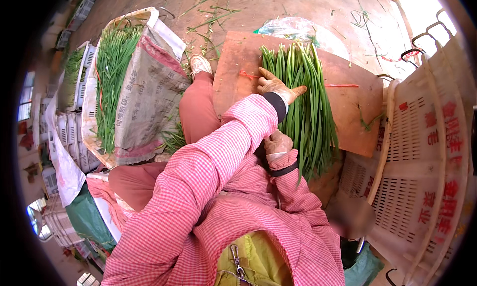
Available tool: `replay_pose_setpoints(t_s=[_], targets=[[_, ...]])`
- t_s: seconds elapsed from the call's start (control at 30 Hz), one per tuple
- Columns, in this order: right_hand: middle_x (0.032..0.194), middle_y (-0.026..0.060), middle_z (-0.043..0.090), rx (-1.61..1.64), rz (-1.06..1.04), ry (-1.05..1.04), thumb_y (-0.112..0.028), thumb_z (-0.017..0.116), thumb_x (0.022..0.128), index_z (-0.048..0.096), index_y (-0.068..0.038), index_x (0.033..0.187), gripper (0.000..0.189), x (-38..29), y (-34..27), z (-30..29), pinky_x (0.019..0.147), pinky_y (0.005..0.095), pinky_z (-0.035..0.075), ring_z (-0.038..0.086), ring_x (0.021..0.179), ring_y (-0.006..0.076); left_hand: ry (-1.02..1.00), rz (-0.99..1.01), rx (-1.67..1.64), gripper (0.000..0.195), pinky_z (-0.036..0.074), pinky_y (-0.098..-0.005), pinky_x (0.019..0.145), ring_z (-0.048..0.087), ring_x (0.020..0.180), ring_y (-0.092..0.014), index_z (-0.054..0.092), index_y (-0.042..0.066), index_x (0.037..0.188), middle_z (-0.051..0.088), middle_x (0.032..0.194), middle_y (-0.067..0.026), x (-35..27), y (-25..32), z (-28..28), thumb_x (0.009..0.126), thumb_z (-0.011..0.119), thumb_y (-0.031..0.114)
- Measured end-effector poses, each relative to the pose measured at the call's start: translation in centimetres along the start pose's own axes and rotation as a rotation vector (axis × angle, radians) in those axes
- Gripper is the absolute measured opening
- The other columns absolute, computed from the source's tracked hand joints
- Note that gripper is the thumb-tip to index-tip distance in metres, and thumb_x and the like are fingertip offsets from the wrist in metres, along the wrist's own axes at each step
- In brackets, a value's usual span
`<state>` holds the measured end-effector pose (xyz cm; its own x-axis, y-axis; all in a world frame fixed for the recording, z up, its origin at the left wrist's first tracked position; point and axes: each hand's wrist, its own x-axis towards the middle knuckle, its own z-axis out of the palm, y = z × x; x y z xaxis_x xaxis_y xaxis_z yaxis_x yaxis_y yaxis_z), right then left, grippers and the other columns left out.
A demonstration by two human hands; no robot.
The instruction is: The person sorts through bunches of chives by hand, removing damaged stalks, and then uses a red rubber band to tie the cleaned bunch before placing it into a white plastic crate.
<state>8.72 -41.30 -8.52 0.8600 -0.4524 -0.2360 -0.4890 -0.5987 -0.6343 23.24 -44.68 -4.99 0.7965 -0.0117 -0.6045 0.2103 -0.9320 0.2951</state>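
Note:
A thick bundle of garlic chives [303, 110] lies across a reddish-brown board [238, 47] before me, its pale cut ends pointing away. My left hand [277, 85], in a stained glove, is at the bundle's left side. Its index finger points outward and its thumb rests over the leaves, with the fingers apart. My right hand [277, 142] is curled near the left edge of the leafy end, close to my lap. What is inside its fingers is hidden. One red tie strip [341, 85] lies right of the bundle, another red strip [249, 75] left of it.
A white plastic crate [89, 125] of chives stands at left, with a printed woven sack [145, 95] draped over its side. Tall white crates [406, 136] line the right. Clear plastic film [294, 26] and scattered leaves [212, 21] lie on the floor beyond the board.

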Motion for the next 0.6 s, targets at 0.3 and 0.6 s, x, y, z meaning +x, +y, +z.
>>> replay_pose_setpoints(t_s=[0.3,0.6], targets=[[0.070,0.0043,0.061,1.215,0.161,-0.838,-0.026,0.044,0.090,0.058,-0.002,0.076,0.031,-7.1,3.1,-6.7,0.045,0.0227,0.044,0.055,0.053,0.0095,-0.017,0.005,0.105,0.138,0.037,-0.0415,0.090,0.036,0.115,-0.038,-0.011,-0.006,0.131,0.022,0.131,-0.0263,1.8,-0.4,0.7,0.045,0.062,0.075],[0.064,0.0124,0.061,0.355,0.414,-0.236,-0.043,0.060,0.075,0.047,0.000,0.117,0.061,-4.7,3.4,6.2,0.057,0.0313,0.047,0.059,0.057,0.0240,0.010,0.005,0.167,0.137,0.042,-0.0372,0.085,0.044,0.107,-0.033,-0.009,-0.007,0.131,0.030,0.125,-0.0240,1.3,0.3,0.5,0.045,0.060,0.076]])
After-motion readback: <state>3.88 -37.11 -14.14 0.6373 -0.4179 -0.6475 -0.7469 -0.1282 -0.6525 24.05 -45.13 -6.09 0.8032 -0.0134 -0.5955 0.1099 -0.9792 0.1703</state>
